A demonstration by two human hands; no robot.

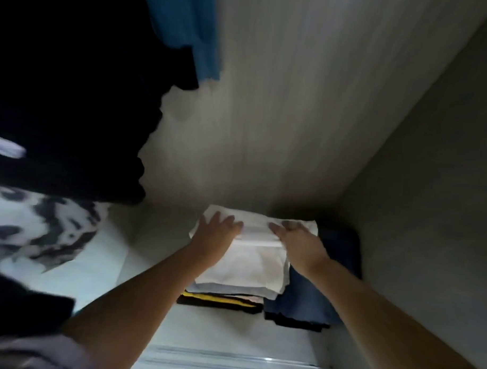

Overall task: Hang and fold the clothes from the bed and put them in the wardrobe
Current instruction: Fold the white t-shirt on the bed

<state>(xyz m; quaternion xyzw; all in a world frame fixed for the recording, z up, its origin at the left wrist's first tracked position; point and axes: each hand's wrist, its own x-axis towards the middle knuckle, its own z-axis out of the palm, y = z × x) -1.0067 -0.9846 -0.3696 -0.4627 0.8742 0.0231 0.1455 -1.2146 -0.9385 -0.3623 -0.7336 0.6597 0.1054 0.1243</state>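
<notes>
Hands flat – left hand (217, 231), right hand (298, 241) – grip released, pressing white folded cloth (245, 264).

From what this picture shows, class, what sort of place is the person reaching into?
Most likely the inside of a wardrobe: dark hanging clothes and a blue garment overhead, plain panel walls, and both hands pressing a folded white cloth onto a stack.

Wardrobe interior, dim, picture soft with blur. Back panel (281, 103) pale grey-beige with a faint vertical grain, lighter toward the top, shadowed where it meets the shelf. Right side panel (435, 191) plain grey, darker than the back. Shelf floor (204, 332) white and smooth. Along the near edge at the bottom, a pale ribbed strip (230, 363) catches small glints of light.
</notes>
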